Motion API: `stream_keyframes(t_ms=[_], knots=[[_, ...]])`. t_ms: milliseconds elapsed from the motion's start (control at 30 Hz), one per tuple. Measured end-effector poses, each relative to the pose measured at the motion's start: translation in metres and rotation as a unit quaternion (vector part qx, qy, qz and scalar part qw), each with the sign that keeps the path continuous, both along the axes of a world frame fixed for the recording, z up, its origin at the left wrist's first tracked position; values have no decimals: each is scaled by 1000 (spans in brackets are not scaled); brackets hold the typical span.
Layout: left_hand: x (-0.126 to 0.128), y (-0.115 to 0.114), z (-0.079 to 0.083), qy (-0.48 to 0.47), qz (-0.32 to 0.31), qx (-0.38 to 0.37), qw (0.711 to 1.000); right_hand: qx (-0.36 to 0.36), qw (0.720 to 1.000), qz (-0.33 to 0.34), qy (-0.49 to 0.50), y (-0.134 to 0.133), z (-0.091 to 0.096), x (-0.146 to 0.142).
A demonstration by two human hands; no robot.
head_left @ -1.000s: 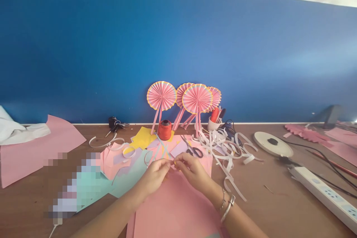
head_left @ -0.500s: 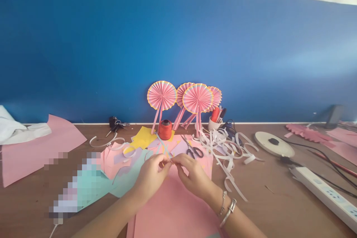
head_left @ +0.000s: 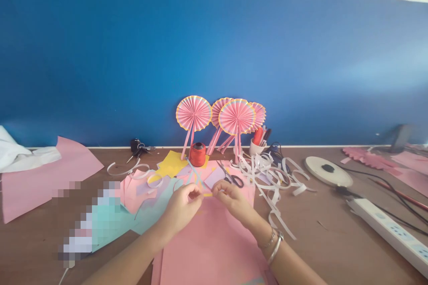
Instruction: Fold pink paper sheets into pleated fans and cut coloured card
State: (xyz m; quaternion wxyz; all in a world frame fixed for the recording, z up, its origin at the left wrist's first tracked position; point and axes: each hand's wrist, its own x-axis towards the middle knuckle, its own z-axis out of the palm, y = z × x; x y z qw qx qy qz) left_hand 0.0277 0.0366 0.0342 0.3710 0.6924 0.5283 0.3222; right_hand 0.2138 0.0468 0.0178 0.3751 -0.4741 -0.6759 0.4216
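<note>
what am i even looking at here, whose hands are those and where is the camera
These are a person's own bare hands, not a machine. The picture comes from one camera worn on their head, looking forward and down. The left hand and right hand meet above a pink paper sheet, pinching something small that is hard to make out. On the wooden table lie scissors, a red thread spool and white paper strips. Pink paper fans stand against the blue wall.

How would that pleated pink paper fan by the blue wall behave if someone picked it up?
The pleated pink paper fan would probably feel very light, since it looks like folded paper. Its thin paper sticks would likely bend under a firm grip. It appears propped against the blue wall, so a push could easily tip it.
</note>
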Motion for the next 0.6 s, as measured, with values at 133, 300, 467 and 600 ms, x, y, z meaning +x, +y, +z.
stream_keyframes(t_ms=[133,300,467,600], knots=[[-8,4,3,142,-19,52,988,18,996,-6,-88,4,-18,1],[-6,-4,7,214,-95,32,972,22,988,-23,-152,6,-34,-1],[-5,-9,-2,274,-137,42,951,17,983,-36,-181,6,-37,-4],[-7,-10,-4,285,-150,36,946,3,980,-41,-194,3,-32,-7]])
